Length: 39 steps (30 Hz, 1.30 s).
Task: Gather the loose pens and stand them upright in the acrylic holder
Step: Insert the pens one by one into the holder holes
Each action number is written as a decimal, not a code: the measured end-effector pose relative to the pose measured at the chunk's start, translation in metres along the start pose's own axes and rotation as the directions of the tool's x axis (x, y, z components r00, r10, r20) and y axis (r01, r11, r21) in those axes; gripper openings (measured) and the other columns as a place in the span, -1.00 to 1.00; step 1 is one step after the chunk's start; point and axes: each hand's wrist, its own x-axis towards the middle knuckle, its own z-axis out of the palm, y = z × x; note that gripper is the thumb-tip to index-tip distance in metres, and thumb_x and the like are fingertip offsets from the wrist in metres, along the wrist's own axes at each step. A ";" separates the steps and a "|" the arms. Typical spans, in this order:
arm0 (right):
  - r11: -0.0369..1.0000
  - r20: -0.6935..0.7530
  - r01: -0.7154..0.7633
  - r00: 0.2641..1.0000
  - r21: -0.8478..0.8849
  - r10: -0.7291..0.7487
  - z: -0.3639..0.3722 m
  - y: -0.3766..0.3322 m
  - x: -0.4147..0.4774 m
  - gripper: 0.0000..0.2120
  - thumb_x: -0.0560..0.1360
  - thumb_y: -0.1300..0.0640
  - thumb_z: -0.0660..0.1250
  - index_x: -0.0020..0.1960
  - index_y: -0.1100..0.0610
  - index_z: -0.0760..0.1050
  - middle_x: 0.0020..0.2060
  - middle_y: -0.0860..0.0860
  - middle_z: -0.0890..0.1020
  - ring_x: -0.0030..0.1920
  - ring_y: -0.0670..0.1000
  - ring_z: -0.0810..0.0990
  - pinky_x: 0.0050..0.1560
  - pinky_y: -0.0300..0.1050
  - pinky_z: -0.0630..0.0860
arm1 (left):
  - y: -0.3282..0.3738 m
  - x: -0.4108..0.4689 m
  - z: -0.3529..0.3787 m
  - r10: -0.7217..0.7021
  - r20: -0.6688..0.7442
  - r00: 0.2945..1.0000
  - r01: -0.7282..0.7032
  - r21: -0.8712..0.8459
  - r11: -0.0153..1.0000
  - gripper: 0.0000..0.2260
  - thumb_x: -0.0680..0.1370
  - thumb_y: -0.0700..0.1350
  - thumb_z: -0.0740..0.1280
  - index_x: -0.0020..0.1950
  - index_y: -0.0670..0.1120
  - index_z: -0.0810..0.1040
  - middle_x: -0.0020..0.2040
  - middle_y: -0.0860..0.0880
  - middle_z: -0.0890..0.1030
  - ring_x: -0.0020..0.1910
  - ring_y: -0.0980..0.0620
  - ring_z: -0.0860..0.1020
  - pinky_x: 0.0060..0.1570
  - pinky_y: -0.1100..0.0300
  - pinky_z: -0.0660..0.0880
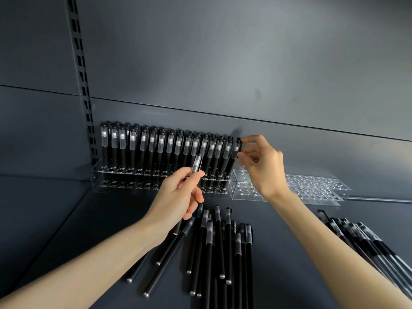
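A clear acrylic holder (98, 175) stands against the back wall, filled with several upright black pens with frosted caps (160, 150). My left hand (178, 195) grips one black pen (197, 163), cap up, in front of the row. My right hand (263, 166) pinches the top of the rightmost upright pen (236, 150) at the holder's right end. A pile of loose black pens (214, 246) lies flat on the shelf below my hands.
Empty acrylic holders (316, 186) with round holes sit to the right of the filled one. A second heap of dark pens (370, 248) lies at the right edge. A slotted shelf upright (83, 85) runs up the wall at left.
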 end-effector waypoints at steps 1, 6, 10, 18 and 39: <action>1.000 0.000 0.000 1.000 -0.005 0.000 0.000 0.000 0.000 -0.78 0.50 0.29 0.34 0.12 0.11 0.47 -0.25 -0.05 0.63 -0.24 0.02 0.66 -0.07 0.07 0.59 | 0.000 0.000 0.000 0.000 0.001 1.000 0.000 0.003 1.000 -0.81 0.60 -0.04 0.22 0.13 -0.08 0.52 -0.42 -0.01 0.49 -0.50 0.07 0.28 -0.52 0.23 0.17; 0.999 -0.059 0.003 0.998 -0.045 -0.006 -0.003 -0.003 -0.006 -0.80 0.50 0.22 0.36 0.10 0.08 0.46 -0.23 -0.11 0.61 -0.28 0.04 0.65 -0.16 0.04 0.58 | 0.000 0.000 0.001 0.017 -0.017 1.000 -0.015 0.114 0.993 -0.81 0.61 -0.04 0.20 0.11 -0.09 0.52 -0.42 0.03 0.50 -0.48 0.11 0.28 -0.46 0.30 0.26; 0.979 -0.013 -0.071 0.997 0.192 0.075 0.000 -0.026 -0.016 -0.91 0.51 0.15 0.36 -0.01 0.05 0.49 -0.25 -0.05 0.63 -0.30 0.02 0.64 -0.24 -0.11 0.56 | 0.005 -0.002 0.003 0.039 -0.003 0.999 -0.038 0.123 0.992 -0.80 0.62 -0.09 0.19 0.06 -0.18 0.54 -0.35 0.01 0.53 -0.43 0.09 0.36 -0.28 0.16 0.36; 0.845 0.308 -0.115 0.949 0.523 -0.062 0.030 -0.083 -0.030 -0.79 0.44 0.30 0.41 0.06 0.17 0.50 -0.26 -0.01 0.66 -0.26 -0.18 0.63 -0.16 -0.37 0.50 | 0.018 -0.026 -0.026 0.070 0.088 0.994 -0.076 0.067 0.995 -0.80 0.64 -0.11 0.15 0.13 -0.10 0.53 -0.32 -0.07 0.56 -0.38 0.02 0.48 -0.34 0.17 0.48; 0.933 -0.230 0.100 0.973 0.344 -0.020 0.151 -0.179 -0.015 -0.73 0.46 0.26 0.42 -0.06 -0.07 0.45 -0.30 -0.12 0.60 -0.26 -0.10 0.59 -0.14 -0.20 0.54 | -0.018 0.016 -0.208 0.265 0.029 0.964 -0.222 0.639 0.736 -0.57 0.48 -0.02 0.42 0.32 -0.04 0.44 0.15 0.05 0.40 0.05 0.09 0.49 0.02 0.21 0.48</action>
